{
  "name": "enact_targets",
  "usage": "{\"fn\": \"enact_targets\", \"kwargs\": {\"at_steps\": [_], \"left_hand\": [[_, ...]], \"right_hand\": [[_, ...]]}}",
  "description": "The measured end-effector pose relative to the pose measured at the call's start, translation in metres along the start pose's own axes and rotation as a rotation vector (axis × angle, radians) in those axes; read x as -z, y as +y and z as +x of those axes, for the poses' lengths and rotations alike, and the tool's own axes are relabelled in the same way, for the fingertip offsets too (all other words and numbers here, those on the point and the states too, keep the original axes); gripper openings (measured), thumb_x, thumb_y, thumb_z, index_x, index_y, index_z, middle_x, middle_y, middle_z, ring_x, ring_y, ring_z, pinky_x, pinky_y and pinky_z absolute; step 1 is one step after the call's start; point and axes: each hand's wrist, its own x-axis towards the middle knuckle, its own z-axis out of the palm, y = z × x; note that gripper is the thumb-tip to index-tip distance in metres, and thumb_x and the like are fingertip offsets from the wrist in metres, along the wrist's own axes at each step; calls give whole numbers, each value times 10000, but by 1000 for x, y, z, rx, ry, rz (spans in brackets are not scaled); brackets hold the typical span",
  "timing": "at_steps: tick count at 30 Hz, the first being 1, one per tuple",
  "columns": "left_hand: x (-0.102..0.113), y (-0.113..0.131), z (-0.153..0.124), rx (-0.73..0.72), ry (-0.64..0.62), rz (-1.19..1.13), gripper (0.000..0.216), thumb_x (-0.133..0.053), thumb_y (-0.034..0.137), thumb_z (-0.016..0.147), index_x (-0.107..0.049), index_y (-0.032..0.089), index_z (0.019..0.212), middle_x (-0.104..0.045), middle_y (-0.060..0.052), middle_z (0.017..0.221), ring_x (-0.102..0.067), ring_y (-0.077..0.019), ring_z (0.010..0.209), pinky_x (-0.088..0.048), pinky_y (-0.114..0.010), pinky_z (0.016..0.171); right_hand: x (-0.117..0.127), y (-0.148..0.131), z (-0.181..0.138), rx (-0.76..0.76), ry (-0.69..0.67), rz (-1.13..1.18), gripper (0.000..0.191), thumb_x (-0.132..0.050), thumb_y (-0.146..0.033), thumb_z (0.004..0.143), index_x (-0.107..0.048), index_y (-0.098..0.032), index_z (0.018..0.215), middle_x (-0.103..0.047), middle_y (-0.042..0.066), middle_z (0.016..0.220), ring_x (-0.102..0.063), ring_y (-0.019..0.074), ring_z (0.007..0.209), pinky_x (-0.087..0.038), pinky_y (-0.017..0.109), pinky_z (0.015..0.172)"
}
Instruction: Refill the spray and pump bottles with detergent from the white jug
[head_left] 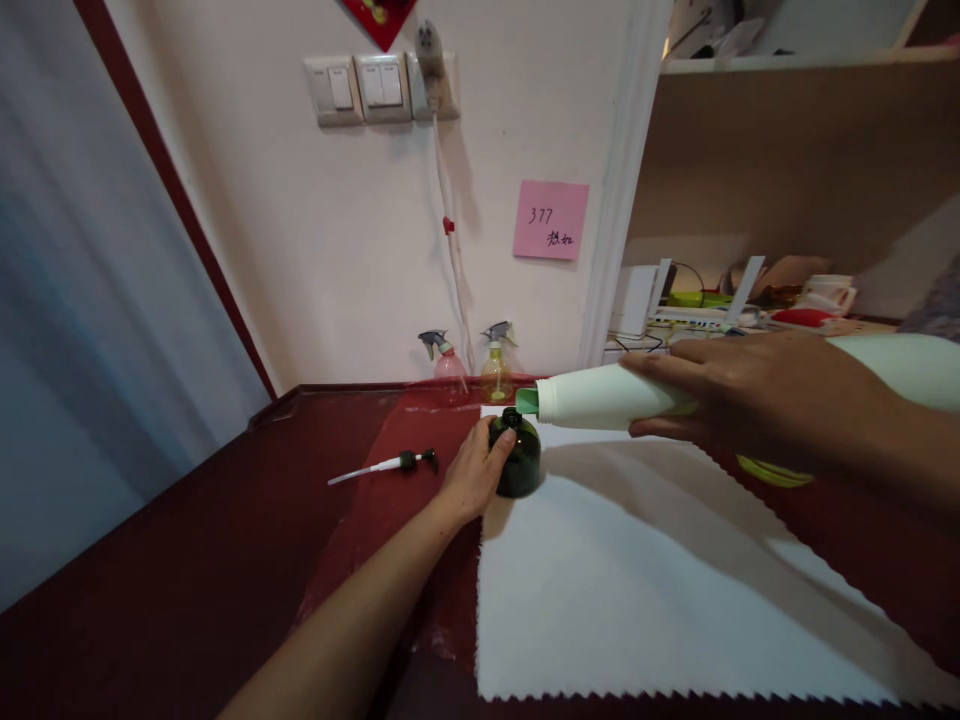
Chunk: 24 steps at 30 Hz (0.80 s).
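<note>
My left hand [474, 470] is wrapped round a dark green, round pump bottle [523, 465], which stands upright with its neck uncovered. My right hand [739, 385] grips a large pale green bottle [589, 396], tipped almost level, its neck pointing left. The green spout [527, 401] of that bottle sits just above the dark bottle's mouth. Whether liquid is flowing, I cannot tell. Left of my left hand, a pump head with a long white tube [386, 465] lies on the dark red table.
A white cloth [637, 600] with zigzag edges covers part of the table [225, 560]. Against the wall stand a pink spray bottle [450, 368] and a yellow spray bottle [496, 372]. A white router [697, 312] occupies the shelf at right. A cord [444, 180] hangs from the socket.
</note>
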Motion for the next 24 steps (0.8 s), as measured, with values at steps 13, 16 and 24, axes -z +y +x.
{"fn": "enact_targets", "kwargs": {"at_steps": [13,16,24], "left_hand": [[-1,-3,1,-3,9,-4,487,-434,512,1012,-491,201,1383,-572,-165,1450,-484,-304,1396,-328,-501,1185],[-1,-3,1,-3,6,0,512,-423,523,1012,-488,184,1390,-564,-176,1455,-486,-311,1392,-331,-501,1181],[-1,1,0,-10,8,-4,466,-426,497,1013,-509,204,1366,-590,-152,1426,-502,-296,1374,-342,-471,1173]], "right_hand": [[1,0,0,-25,-60,16,465,-677,-542,850,-637,-278,1231,-730,19,884,-725,263,677,-322,310,469],[2,0,1,-28,-80,19,466,-675,-545,854,-635,-279,1234,-714,11,861,-723,263,676,-330,314,472],[1,1,0,-1,-31,10,487,-723,-534,824,-646,-261,1220,-716,9,833,-721,260,658,-312,306,467]]}}
